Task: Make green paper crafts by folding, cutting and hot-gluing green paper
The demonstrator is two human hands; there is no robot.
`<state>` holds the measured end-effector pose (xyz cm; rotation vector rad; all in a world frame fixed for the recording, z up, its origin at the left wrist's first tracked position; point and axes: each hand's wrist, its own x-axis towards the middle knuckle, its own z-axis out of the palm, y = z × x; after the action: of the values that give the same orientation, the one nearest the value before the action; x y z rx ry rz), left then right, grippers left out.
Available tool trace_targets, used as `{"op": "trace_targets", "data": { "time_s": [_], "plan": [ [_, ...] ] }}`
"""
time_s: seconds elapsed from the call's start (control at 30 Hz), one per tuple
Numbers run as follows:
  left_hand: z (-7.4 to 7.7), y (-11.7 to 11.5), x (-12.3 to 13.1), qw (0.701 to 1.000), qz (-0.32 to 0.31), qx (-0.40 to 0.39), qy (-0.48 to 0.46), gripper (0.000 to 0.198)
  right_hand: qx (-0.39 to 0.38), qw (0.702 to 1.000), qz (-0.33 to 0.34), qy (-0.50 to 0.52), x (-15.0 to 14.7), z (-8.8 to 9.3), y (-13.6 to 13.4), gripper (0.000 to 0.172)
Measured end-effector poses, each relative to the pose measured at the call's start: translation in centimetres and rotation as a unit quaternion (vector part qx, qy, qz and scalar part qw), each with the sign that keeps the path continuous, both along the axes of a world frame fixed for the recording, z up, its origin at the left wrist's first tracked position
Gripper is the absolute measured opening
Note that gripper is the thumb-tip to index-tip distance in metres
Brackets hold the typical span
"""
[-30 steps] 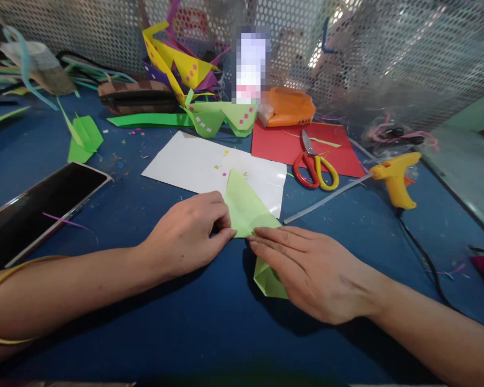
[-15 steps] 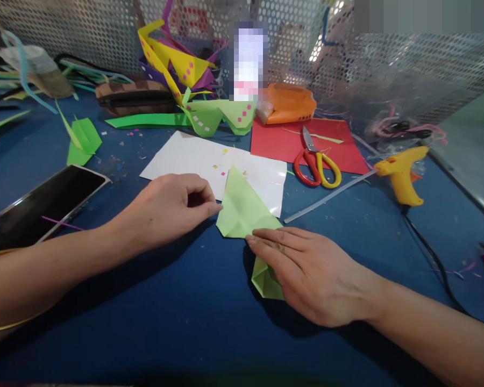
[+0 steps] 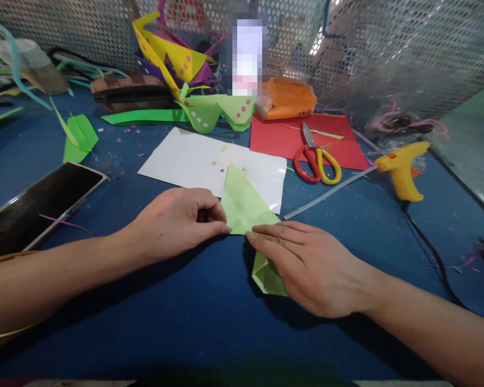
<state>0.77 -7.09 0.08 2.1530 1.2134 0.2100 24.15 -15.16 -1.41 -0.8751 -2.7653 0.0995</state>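
Note:
A folded sheet of light green paper (image 3: 244, 201) lies in front of me, its pointed top resting over a white sheet. My left hand (image 3: 181, 217) is closed in a pinch, with the thumb and forefinger at the paper's lower left corner. Across the paper's right part my right hand (image 3: 306, 266) lies flat, fingers stretched out and pressing down. Beneath that palm a lower folded flap sticks out, and the rest of it is hidden.
Behind the green paper is the white sheet (image 3: 175, 161) with tiny paper squares. Scissors (image 3: 317, 158) rest on red paper (image 3: 266, 134). A yellow glue gun (image 3: 403, 172) stands right, a phone (image 3: 44, 207) lies left. Folded paper birds (image 3: 189, 64) and an orange pouch (image 3: 286, 98) sit behind.
My left hand has moved slightly right and down, from beside the paper's left edge onto its lower left corner. My right hand stays on the paper.

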Motion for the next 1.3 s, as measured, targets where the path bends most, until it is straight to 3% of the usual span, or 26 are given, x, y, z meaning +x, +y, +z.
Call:
{"op": "trace_targets", "data": {
  "time_s": [0.37, 0.63, 0.77, 0.87, 1.0, 1.13, 1.3],
  "plan": [
    [-0.2, -0.1, 0.0, 1.0, -0.022, -0.009, 0.012, 0.007, -0.004, 1.0, -0.006, 0.0, 0.1, -0.1, -0.1, 0.045],
    [-0.6, -0.1, -0.3, 0.981, -0.133, 0.144, -0.003, 0.011, 0.005, 0.999, -0.008, 0.032, 0.1, -0.3, 0.0, 0.044],
    [-0.7, -0.1, -0.4, 0.974, -0.158, 0.158, -0.015, 0.011, -0.017, 0.997, -0.014, 0.074, 0.1, -0.6, -0.2, 0.041],
    [-0.9, -0.1, -0.4, 0.975, -0.157, 0.156, -0.025, 0.013, -0.074, 0.984, -0.076, 0.142, -0.1, -0.7, -0.1, 0.035],
    [-1.0, -0.2, -0.4, 0.972, -0.16, 0.17, -0.024, 0.013, -0.164, 0.939, -0.199, 0.227, -0.6, 0.0, 0.7, 0.022],
    [-1.1, -0.3, -0.5, 0.972, -0.157, 0.174, -0.019, 0.012, -0.211, 0.925, -0.251, 0.19, -1.5, 0.6, 2.1, 0.005],
    [-0.9, -0.3, -0.3, 0.975, -0.15, 0.162, -0.01, 0.014, -0.22, 0.927, -0.277, 0.122, -2.5, 0.1, 2.5, 0.005]
  ]
}}
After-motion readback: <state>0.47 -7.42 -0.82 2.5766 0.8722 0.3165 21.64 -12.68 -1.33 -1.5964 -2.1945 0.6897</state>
